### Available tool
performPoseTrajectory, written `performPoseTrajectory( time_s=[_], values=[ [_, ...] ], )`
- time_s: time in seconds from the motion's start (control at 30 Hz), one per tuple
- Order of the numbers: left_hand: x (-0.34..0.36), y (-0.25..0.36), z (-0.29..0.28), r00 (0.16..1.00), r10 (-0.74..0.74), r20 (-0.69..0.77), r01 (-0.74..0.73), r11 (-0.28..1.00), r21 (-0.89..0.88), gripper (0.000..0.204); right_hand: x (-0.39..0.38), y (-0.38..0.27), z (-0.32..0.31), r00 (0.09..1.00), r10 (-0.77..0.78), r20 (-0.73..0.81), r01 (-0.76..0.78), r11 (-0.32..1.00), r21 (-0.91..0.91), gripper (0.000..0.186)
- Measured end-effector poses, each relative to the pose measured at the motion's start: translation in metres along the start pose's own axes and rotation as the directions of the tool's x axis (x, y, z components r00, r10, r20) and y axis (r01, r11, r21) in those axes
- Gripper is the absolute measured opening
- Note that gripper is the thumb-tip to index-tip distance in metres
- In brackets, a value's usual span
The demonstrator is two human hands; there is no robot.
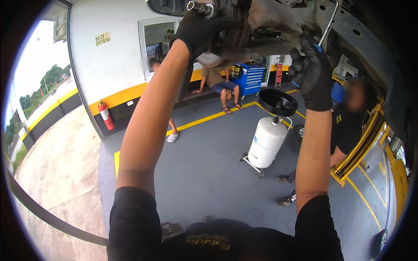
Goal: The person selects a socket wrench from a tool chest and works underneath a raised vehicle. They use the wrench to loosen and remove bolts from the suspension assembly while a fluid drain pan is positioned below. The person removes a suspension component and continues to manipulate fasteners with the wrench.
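Observation:
Both my arms reach up under a raised vehicle, in black gloves. My left hand [202, 31] is at the dark wheel-side parts, right below a shiny metal socket-like piece [199, 8]. Its fingers blend into the dark parts, so their grip is hidden. My right hand [311, 71] is closed around a tool with blue showing at both ends of the fist. A thin bent metal shaft [329, 21], seemingly part of that tool, runs up toward the frame rail [363, 41]. Beside this hand is a rusty suspension arm [274, 17].
A white wheeled oil drainer [266, 141] with a black pan [278, 102] stands below. A co-worker in black [350, 117] is at the right by a yellow lift post [359, 143]. Behind are a seated person [217, 80], a blue tool cabinet [250, 79] and a fire extinguisher [106, 115].

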State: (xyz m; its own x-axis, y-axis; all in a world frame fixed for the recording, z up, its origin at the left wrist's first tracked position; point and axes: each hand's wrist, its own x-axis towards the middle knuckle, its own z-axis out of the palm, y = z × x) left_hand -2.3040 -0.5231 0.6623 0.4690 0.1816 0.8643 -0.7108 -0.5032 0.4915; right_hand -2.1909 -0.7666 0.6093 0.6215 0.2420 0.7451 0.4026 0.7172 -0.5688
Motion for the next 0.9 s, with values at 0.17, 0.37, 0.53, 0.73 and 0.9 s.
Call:
performPoseTrajectory(
  time_s=[0.17, 0.37, 0.53, 0.73, 0.9],
  values=[
    [0.003, 0.004, -0.001, 0.987, -0.152, 0.057, 0.157, 0.983, -0.093, 0.041, -0.002, 0.01, -0.001, 0.999, 0.049, 0.006, -0.049, 0.999, 0.006, 0.031],
    [0.0, 0.005, 0.004, 0.998, 0.065, -0.011, -0.055, 0.915, 0.4, 0.038, 0.011, -0.004, -0.01, 1.0, -0.011, -0.01, 0.011, 1.0, -0.004, 0.024],
    [-0.001, 0.001, 0.006, 0.999, -0.003, -0.037, 0.015, 0.947, 0.322, 0.039, 0.018, -0.024, -0.012, 0.998, -0.033, 0.045, 0.036, 0.998, -0.056, 0.025],
    [0.003, 0.005, 0.004, 0.994, -0.1, -0.041, 0.108, 0.941, 0.322, 0.038, 0.018, -0.034, -0.011, 0.998, -0.006, 0.056, 0.01, 0.997, -0.08, 0.028],
    [0.005, 0.005, -0.001, 0.993, -0.112, 0.034, 0.094, 0.936, 0.338, 0.033, 0.019, -0.035, -0.012, 0.996, -0.012, 0.092, 0.019, 0.997, -0.075, 0.03]
  ],
)
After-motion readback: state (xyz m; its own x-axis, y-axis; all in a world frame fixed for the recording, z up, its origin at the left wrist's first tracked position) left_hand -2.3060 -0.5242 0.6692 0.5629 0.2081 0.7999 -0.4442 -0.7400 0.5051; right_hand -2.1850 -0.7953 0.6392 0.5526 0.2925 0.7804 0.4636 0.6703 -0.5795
